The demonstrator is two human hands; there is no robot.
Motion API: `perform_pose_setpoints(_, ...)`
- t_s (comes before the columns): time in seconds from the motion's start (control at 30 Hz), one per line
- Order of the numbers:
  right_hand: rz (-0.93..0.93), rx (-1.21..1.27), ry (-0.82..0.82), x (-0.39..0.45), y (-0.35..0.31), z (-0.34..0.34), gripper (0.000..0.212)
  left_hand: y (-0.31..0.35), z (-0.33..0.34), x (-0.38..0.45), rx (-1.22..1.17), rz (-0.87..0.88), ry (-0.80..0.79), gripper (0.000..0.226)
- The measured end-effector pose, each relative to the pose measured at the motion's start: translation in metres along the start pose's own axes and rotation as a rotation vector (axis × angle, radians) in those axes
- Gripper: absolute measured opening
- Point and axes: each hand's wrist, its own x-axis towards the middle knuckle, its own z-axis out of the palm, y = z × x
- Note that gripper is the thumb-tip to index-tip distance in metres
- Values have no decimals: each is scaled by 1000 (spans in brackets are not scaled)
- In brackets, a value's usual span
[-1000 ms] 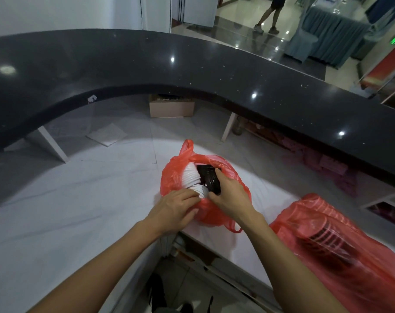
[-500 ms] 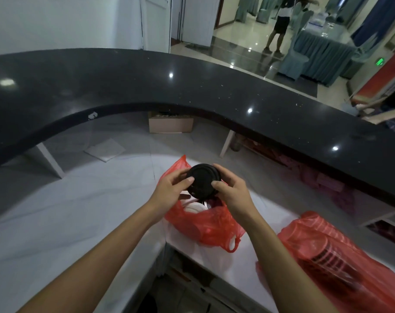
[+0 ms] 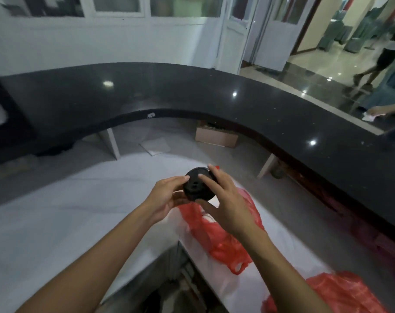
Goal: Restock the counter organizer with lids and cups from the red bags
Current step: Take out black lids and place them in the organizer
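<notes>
Right now my left hand [image 3: 167, 195] and right hand [image 3: 225, 199] pinch a stack of black lids [image 3: 198, 187] between them, fingers curled on its rim from either side, held in the air above the white lower counter [image 3: 79, 211]. Just below sits the red bag [image 3: 223, 236], open, something white inside. A second red bag [image 3: 341, 292] lies near my right elbow. Beyond curves the black countertop [image 3: 192, 91], with a cardboard box [image 3: 215, 136] under it.

Black lids [image 3: 197, 187] look matte plastic. Red bags [image 3: 223, 236] thin crinkly plastic, bit shiny. Upper counter [image 3: 192, 91] at 12 glossy black speckled stone; worktop [image 3: 56, 211] smooth white.
</notes>
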Motion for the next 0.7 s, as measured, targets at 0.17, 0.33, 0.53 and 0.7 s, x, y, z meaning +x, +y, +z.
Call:
perform_pose_setpoints(0.17, -198, 90, -77, 2, -12, 26, 58, -11, -35, -44, 24, 4, 164, 34)
perform_pose_setpoints(0.33, -377, 265, -136, 10, -49, 60, 50, -14, -71, -104, 40, 61, 334, 32)
perform_pose_setpoints(0.53, -535, 384, -175, 30, -110, 84, 49, -1, -110, -171, 122, 156, 457, 34)
perform_pose_setpoints(0.7, -609, 393, -217, 52, -163, 105, 53, 6, -146, -211, 92, 258, 591, 36)
